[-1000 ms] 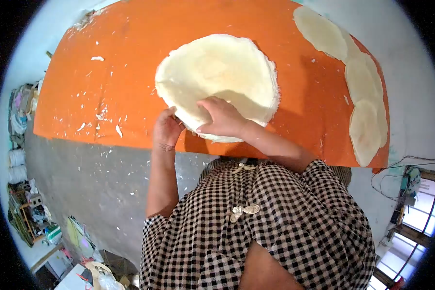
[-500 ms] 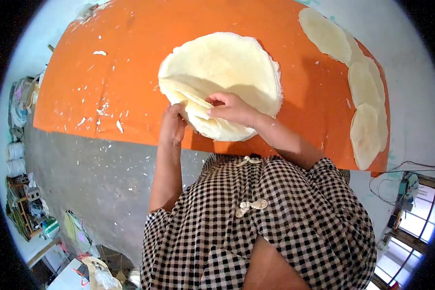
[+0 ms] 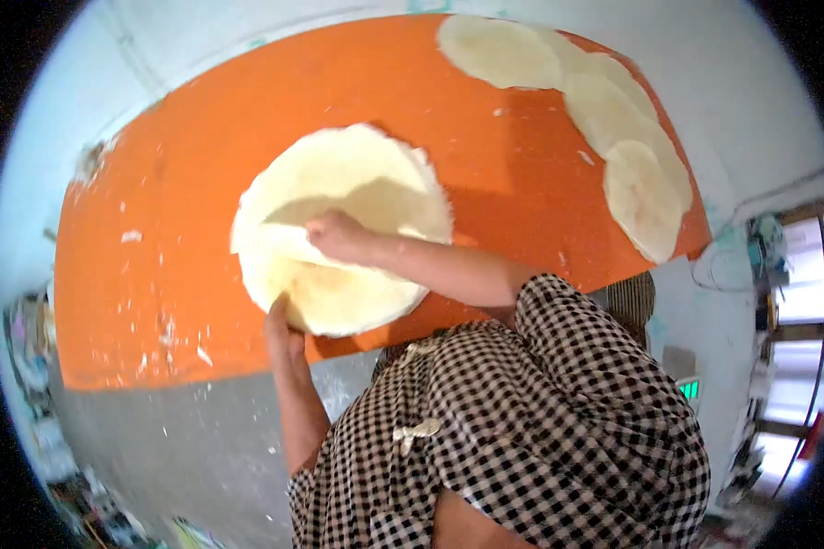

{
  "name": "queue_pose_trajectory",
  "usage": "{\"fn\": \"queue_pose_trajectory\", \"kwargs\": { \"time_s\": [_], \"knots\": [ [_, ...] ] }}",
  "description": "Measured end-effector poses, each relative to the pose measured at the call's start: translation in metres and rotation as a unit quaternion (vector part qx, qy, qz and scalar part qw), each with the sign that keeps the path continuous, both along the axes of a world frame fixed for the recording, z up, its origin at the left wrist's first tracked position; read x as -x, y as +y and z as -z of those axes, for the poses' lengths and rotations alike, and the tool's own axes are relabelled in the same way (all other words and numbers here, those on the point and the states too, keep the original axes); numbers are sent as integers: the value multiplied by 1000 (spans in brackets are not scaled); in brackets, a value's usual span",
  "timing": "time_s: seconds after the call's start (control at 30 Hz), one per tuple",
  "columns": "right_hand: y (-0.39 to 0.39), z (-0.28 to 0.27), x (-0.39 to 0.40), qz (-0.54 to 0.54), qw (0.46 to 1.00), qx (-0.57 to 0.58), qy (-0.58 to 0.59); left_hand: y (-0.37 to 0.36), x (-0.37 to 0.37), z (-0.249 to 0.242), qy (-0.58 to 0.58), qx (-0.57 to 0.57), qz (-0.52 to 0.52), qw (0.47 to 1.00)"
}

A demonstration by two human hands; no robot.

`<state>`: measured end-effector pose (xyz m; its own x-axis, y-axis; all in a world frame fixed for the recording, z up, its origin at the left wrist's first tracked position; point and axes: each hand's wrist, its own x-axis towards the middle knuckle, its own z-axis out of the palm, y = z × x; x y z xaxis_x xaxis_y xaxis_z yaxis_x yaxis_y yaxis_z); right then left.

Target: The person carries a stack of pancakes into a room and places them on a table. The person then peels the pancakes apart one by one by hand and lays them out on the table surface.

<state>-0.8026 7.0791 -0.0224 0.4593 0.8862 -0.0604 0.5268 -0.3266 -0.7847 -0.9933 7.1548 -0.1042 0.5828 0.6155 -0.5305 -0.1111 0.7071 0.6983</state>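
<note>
A round stack of thin, pale flatbreads point(image 3: 348, 169) with ragged edges lies near the front of the orange table. My right hand point(image 3: 339, 236) is closed over its middle, fingers curled in at a raised edge of the top flatbread that runs across the stack. At the near left rim, my left hand point(image 3: 286, 328) grips the stack's edge, thumb on top and the other fingers mostly hidden. Shadow from my arm and head falls across the upper half of the stack.
More flatbreads point(image 3: 645, 188) overlap in a curved row along the right and far edge of the orange table point(image 3: 165, 247). Pale scraps point(image 3: 168, 325) are scattered at the left. Grey floor point(image 3: 201, 435) shows below the front edge.
My right hand has moved from the near left edge up to the stack's middle, and the bunched near part now lies flatter. My left hand stays at the rim. The view has turned.
</note>
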Motion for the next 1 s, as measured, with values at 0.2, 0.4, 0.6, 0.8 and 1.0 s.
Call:
{"fn": "queue_pose_trajectory", "kwargs": {
  "time_s": [0.2, 0.4, 0.6, 0.8, 1.0],
  "knots": [
    [-38, -117, -153, 183, 952, -200, 141, 28, 15, 1, -4, 29, 34, 999],
    [-155, -136, -288, 265, 857, -386, 215, 19, 69, 33, -55, 58, -39, 996],
    [-261, 22, -303, 527, 832, -154, 82, 24, 106, 35, -31, 71, -46, 996],
    [-216, 38, -169, 463, 880, -81, -62, 44, 97, 15, -88, 114, 17, 989],
    [-87, -29, -12, 20, 996, -72, -38, 18, 57, -31, -218, 122, 40, 968]
  ]
}}
